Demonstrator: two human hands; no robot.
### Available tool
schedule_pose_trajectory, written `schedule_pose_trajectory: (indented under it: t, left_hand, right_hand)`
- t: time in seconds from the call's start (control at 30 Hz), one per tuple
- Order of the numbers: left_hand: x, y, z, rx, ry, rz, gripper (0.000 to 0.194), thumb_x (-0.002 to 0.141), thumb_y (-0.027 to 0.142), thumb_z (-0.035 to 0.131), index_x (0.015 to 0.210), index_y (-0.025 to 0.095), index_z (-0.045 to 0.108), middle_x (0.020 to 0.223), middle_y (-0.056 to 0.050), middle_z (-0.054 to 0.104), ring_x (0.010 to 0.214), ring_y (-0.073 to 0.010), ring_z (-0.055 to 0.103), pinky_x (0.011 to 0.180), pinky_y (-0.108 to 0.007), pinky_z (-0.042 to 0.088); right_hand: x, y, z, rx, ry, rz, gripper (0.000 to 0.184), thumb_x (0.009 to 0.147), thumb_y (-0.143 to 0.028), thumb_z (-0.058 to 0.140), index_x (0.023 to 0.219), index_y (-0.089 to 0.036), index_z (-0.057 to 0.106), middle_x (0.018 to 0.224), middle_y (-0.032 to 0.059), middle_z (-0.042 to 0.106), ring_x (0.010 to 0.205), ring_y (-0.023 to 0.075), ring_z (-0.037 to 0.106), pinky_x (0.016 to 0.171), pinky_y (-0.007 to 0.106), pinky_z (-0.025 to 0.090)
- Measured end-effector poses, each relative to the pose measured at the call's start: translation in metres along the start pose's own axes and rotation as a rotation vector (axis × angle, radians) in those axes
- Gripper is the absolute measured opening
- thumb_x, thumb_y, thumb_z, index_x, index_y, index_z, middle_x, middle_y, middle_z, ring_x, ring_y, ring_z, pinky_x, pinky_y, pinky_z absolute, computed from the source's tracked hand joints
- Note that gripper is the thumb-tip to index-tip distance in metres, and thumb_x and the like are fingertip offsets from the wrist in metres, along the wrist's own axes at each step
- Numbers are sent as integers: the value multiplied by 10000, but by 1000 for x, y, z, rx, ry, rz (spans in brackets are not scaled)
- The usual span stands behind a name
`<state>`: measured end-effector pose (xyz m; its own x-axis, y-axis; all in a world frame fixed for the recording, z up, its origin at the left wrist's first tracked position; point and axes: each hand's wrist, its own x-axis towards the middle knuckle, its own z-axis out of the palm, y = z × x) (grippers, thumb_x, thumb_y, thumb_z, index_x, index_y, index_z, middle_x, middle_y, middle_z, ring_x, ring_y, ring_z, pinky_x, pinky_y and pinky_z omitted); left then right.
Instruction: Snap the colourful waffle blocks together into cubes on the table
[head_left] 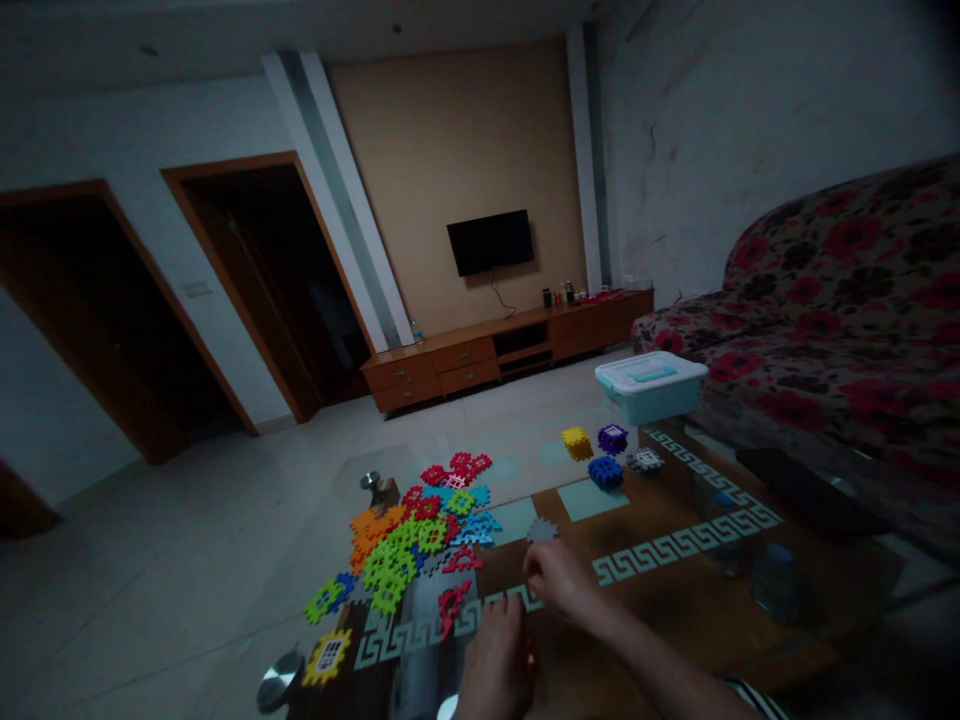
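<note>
My left hand (495,650) is low over the near side of the glass table, fingers curled down. A red toothed plastic tile (531,658) shows at its right side, mostly hidden by the hand. My right hand (559,578) is closed just right of and beyond the left; what its fingers hold, if anything, is hidden. Right past its knuckles appears a grey toothed tile (541,530). To the left spreads a pile of interlocking tiles: green (390,562), orange (371,530), light blue (478,528) and red (452,603). A yellow tile (328,656) sits apart at the left edge.
Toward the far right of the glass table (675,590) are a yellow block (577,443), purple block (613,438), blue block (606,472) and grey-white block (646,460). Beyond stands a lidded teal box (652,395). Bottles (776,585) show at right, near a floral sofa (825,290).
</note>
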<state>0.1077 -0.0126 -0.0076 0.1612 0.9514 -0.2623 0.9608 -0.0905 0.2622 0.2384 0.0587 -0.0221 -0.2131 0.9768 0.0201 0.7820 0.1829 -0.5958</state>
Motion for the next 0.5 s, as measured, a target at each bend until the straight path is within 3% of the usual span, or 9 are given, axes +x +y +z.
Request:
schedule_pose_trajectory:
  t: [0.13, 0.23, 0.4, 0.5]
  left_hand:
    - [37, 42, 5, -10, -27, 72, 480, 702, 71, 545, 1167, 182, 504, 1278, -122, 548, 1191, -284, 488, 942, -374, 425]
    - [85, 59, -11, -47, 26, 109, 463, 712, 131, 599, 1163, 165, 500, 1245, -133, 566, 1137, -277, 527, 892, -363, 457]
    - [182, 60, -53, -98, 133, 62, 533, 645, 144, 732, 1129, 132, 509, 1163, -118, 605, 1048, -244, 572, 881, -363, 467]
    - [228, 59, -62, -165, 158, 47, 464, 613, 91, 747, 1031, 159, 557, 1028, -57, 656, 963, -238, 612, 838, -368, 480]
  right_hand:
    - [16, 52, -32, 234, 267, 20, 250, 740, -104, 483, 797, -182, 714, 833, 63, 755, 814, 198, 694, 749, 254, 481]
    - [19, 81, -43, 373, 354, 0, 215, 748, -185, 465, 763, -177, 679, 796, 75, 740, 787, 218, 690, 722, 272, 493]
    - [17, 95, -46, 497, 378, -39, 254, 774, -300, 442, 796, -183, 667, 824, 87, 732, 792, 240, 690, 711, 290, 515]
    - [19, 94, -39, 480, 370, -51, 255, 790, -301, 436, 794, -192, 666, 816, 85, 727, 782, 238, 685, 707, 288, 518]
